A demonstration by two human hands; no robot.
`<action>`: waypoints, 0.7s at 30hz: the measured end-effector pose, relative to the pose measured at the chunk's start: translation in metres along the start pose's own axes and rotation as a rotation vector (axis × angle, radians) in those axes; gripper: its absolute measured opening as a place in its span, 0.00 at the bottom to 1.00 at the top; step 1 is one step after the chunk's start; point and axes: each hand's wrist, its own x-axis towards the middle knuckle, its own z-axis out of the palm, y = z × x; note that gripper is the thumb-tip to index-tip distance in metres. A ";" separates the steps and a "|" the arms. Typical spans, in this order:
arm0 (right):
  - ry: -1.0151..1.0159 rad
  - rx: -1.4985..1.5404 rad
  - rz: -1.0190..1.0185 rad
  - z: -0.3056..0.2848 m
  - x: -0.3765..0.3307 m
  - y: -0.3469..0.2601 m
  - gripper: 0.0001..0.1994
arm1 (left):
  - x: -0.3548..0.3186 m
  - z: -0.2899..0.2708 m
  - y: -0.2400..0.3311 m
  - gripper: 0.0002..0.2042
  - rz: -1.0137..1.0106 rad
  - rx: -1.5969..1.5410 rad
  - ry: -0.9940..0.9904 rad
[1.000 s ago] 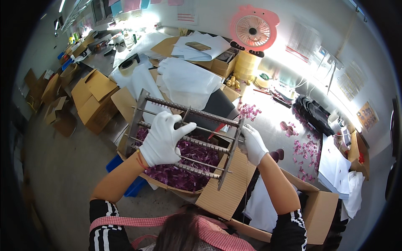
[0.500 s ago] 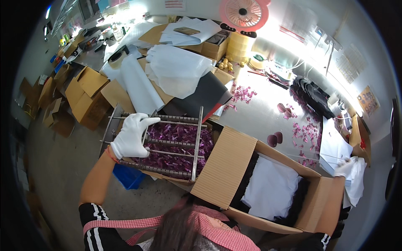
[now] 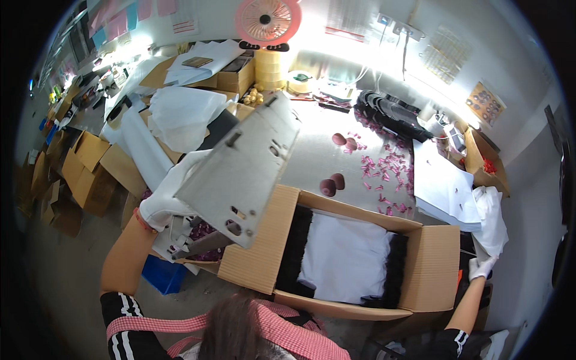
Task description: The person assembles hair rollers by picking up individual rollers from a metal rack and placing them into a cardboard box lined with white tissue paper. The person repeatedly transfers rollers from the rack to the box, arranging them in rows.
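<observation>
clamped in my left grip [image 3: 161,207], gloved white, is one end of a grey metal plate [image 3: 240,171], a flat panel with slots and holes. it stands tilted up off the rack beneath, its long axis running from my hand at lower left up toward the pink fan [image 3: 267,21] at the back of the desk [image 3: 324,153]. the plate hangs over the box of purple pieces [image 3: 204,231], whose flap meets the big open carton [image 3: 360,258] lined with white sheet and black trim. my right grip [image 3: 482,267], also gloved, is well apart, out past the carton's far right end by a heap of white cloth [image 3: 492,219]; whether it is closed on anything i cannot tell. so the left hand is the one on the plate, and the carton lies just right of it.
</observation>
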 end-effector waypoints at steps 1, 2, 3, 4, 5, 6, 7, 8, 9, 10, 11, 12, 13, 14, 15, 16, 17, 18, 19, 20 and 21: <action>0.000 -0.120 0.011 0.040 -0.077 0.004 0.33 | 0.007 0.015 0.008 0.48 -0.034 0.038 -0.007; -0.059 -0.305 0.109 0.035 -0.093 -0.013 0.32 | 0.023 0.026 0.010 0.48 -0.048 0.026 -0.065; -0.251 -0.391 0.028 0.037 -0.082 -0.018 0.30 | 0.034 0.034 0.011 0.49 -0.058 0.013 -0.123; -0.437 -0.480 -0.056 0.039 -0.071 -0.025 0.28 | 0.046 0.042 0.010 0.50 -0.065 0.001 -0.188; -0.585 -0.542 -0.329 0.063 -0.089 -0.034 0.27 | 0.054 0.048 0.009 0.51 -0.078 -0.004 -0.237; -0.720 -0.601 -0.611 0.093 -0.127 -0.048 0.26 | 0.066 0.053 0.005 0.53 -0.059 -0.014 -0.313; -0.888 -0.472 -0.689 0.122 -0.182 -0.067 0.39 | 0.076 0.057 0.001 0.54 -0.041 -0.023 -0.382; -0.973 -0.587 -0.927 0.142 -0.261 -0.104 0.46 | 0.085 0.066 0.002 0.54 -0.075 -0.043 -0.424; -1.029 -0.612 -1.162 0.161 -0.324 -0.131 0.53 | 0.089 0.074 0.007 0.54 -0.112 -0.051 -0.451; -1.073 -0.521 -1.323 0.181 -0.378 -0.151 0.60 | 0.098 0.078 0.007 0.53 -0.107 -0.075 -0.500; -1.144 -0.482 -1.443 0.194 -0.414 -0.172 0.64 | 0.103 0.081 0.007 0.53 -0.079 -0.105 -0.566; -1.206 -0.469 -1.564 0.206 -0.442 -0.190 0.64 | 0.116 0.088 0.004 0.52 -0.036 -0.141 -0.659; -1.282 -0.423 -1.681 0.220 -0.472 -0.206 0.64 | 0.125 0.089 0.008 0.51 0.018 -0.148 -0.720; -1.365 -0.397 -1.796 0.232 -0.495 -0.218 0.61 | 0.139 0.089 0.006 0.50 0.136 -0.122 -0.833; -1.374 -0.523 -1.775 0.232 -0.514 -0.237 0.55 | 0.145 0.085 0.018 0.48 0.133 -0.102 -0.791; -1.381 -0.640 -1.748 0.233 -0.529 -0.254 0.49 | 0.149 0.079 0.033 0.46 0.129 -0.080 -0.741; -1.274 -0.508 -1.835 0.240 -0.534 -0.257 0.41 | 0.153 0.074 0.040 0.44 0.120 -0.073 -0.699; -1.182 -0.519 -1.862 0.246 -0.535 -0.263 0.41 | 0.161 0.073 0.045 0.38 0.232 -0.048 -0.615; -1.082 -0.520 -1.900 0.249 -0.537 -0.276 0.38 | 0.168 0.070 0.053 0.32 0.341 -0.010 -0.518; -0.968 -0.555 -1.937 0.250 -0.536 -0.290 0.35 | 0.156 0.069 0.069 0.26 0.243 0.007 -0.202; -0.889 -0.503 -1.974 0.256 -0.534 -0.300 0.34 | 0.159 0.053 0.063 0.24 0.352 0.030 -0.101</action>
